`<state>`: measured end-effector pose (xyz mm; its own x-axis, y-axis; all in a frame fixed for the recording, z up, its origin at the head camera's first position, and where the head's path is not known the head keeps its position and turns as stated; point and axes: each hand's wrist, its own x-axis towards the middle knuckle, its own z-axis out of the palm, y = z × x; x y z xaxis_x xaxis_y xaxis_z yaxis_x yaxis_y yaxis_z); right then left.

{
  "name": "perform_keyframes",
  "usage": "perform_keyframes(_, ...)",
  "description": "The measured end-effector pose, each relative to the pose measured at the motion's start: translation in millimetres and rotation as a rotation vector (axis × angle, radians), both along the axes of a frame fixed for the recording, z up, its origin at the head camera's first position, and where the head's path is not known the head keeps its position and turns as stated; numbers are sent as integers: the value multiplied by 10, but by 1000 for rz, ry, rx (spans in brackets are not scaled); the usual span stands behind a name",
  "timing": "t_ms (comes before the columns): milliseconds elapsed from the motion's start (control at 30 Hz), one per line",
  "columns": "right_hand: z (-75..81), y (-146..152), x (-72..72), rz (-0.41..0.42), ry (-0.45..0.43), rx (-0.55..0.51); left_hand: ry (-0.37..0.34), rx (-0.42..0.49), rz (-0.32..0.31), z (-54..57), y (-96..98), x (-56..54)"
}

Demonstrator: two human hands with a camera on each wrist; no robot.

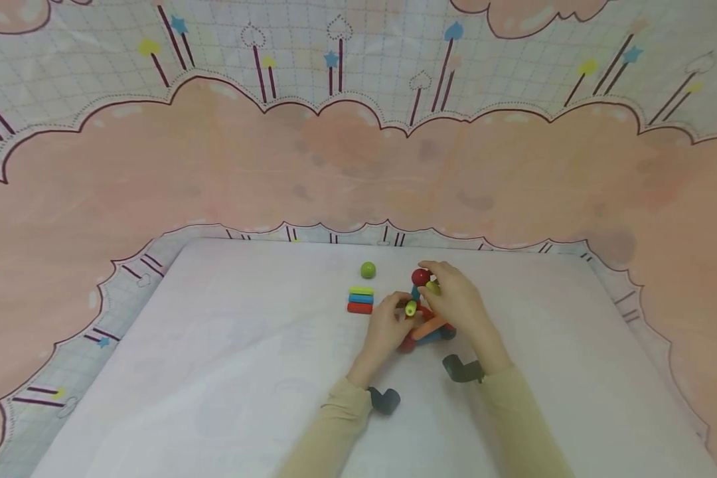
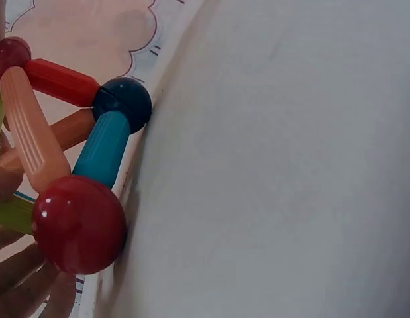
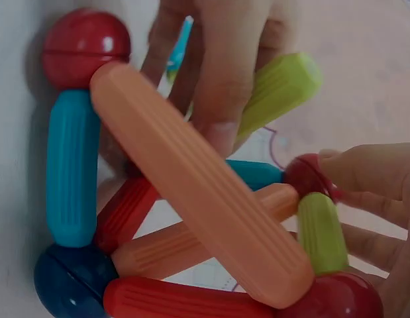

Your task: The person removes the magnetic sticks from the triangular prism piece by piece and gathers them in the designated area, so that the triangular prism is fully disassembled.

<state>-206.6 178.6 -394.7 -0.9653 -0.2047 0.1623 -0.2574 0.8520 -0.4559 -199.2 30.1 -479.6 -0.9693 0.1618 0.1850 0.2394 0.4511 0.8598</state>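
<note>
Ball-and-stick structure (image 1: 428, 328) stands toward the far side of a white tabletop (image 1: 251, 411)

The far edge runs a little beyond the structure; a green ball (image 1: 368, 270) lies near that edge. To the left, a row of three sticks (image 1: 360, 300) sits just beside the left hand (image 1: 388, 325), and past it the surface spreads wide to the slanting side edge. On the right, a similar stretch runs from the right hand (image 1: 459, 302) to the other edge. The left hand's grip is pinched on a yellow-green stick (image 1: 411, 309); the right hand's grip is closed on the structure at its upper red ball (image 1: 421, 277).

Only the head view takes in the green ball and both side edges. The left wrist view shows a dark blue ball (image 2: 122, 105) and a lower red ball (image 2: 79, 225) joined by a blue stick (image 2: 103, 149). The right wrist view shows an orange stick (image 3: 198, 182) slanting across the front, and the pinched stick side-on rather than end-on. Whether that stick touches the structure, I cannot tell.
</note>
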Motion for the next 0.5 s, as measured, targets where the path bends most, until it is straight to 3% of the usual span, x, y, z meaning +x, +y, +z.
perform_keyframes(133,7,-43,-52,34,-1,64,-7,66,-10,-27,-36,-25)
perform_keyframes(300,20,-78,-111,62,-20,120,-69,185,-17,-92,-104,-82)
perform_keyframes(500,62,-103,-225,101,-106,142,-156,270,-21,-88,-168,-123)
